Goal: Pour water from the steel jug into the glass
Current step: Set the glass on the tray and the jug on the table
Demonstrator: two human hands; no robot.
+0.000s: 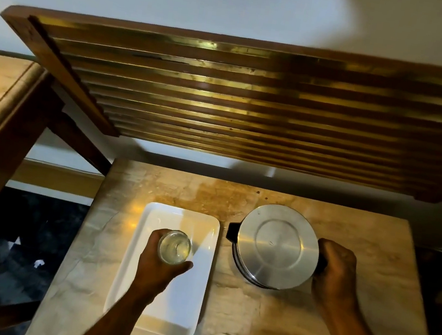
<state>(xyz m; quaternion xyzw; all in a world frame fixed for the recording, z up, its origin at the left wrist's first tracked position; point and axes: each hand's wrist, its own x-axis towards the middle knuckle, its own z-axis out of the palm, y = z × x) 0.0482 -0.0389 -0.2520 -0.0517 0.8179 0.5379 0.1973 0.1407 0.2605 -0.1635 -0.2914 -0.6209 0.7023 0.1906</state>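
Head view, nearest first: my left hand is wrapped around the clear round drinking glass, held over the white rectangular ceramic tray; whether the glass base touches the tray cannot be determined. The glass appears to contain some liquid, level unclear. My right hand is closed on the dark handle at the right side of the round steel jug with flat polished lid, which sits upright on the beige marble-pattern table top, just beside the tray. The black spout points left, toward the glass. Beyond stands a slatted wooden panel.

Judged step: both items gripped, pour not yet visible. Next move calls for lifting the jug, aligning spout over rim, tilting gradually.
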